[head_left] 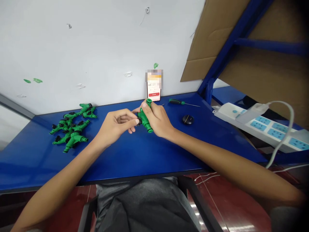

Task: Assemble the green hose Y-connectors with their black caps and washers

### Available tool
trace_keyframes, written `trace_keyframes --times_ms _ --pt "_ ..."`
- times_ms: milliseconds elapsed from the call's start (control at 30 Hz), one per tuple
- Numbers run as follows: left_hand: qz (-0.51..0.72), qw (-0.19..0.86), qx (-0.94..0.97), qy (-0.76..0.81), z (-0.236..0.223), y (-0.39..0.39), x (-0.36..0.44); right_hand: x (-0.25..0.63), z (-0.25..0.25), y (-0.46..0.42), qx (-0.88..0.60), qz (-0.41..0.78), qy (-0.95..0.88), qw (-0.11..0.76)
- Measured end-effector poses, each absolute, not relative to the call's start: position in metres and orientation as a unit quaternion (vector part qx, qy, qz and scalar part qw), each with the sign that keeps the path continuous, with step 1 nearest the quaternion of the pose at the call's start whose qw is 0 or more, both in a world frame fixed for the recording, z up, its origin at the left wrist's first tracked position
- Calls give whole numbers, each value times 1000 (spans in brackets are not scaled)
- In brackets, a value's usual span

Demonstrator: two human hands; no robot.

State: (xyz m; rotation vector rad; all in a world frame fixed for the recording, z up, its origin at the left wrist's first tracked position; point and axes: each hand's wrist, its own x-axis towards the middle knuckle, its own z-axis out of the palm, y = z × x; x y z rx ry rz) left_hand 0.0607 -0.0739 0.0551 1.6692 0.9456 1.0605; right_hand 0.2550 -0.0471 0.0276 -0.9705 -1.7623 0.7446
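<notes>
My right hand (159, 119) is wrapped round a green plastic hose splitter (145, 121), thumb on top, holding it above the middle of the desk. At the splitter's left side, the thumb and fingers of my left hand (119, 124) pinch a small black part on it; my fingertips partly hide that part. Several like green splitters (74, 137) with black pieces lie in a loose group to the left on the blue desk (145, 158).
A phone (154, 87) leans upright against the white wall behind my hands. To the right lie a green-and-black screwdriver (177, 101) and a round black object (188, 119). Farther right is a white power strip (260, 125) with a plugged-in cable.
</notes>
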Motion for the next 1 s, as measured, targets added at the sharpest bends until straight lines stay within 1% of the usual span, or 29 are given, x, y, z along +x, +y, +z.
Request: trace_keyframes --times_ms 167,333,600,700,833,1000 --pt "428 475 660 394 50 -74 61 258 28 -53 -397 237 -761 456" --pt "448 479 636 407 45 -75 65 259 23 -53 -403 171 -776 455" --pt "434 548 584 413 47 -76 64 261 17 -49 -390 74 -795 458" --pt "432 548 587 410 47 -77 65 263 16 -48 -382 43 -805 452" --pt "451 514 614 395 43 -79 68 263 14 -47 -381 27 -802 459" --pt "467 520 608 376 37 -79 71 264 12 -45 -364 25 -800 476"
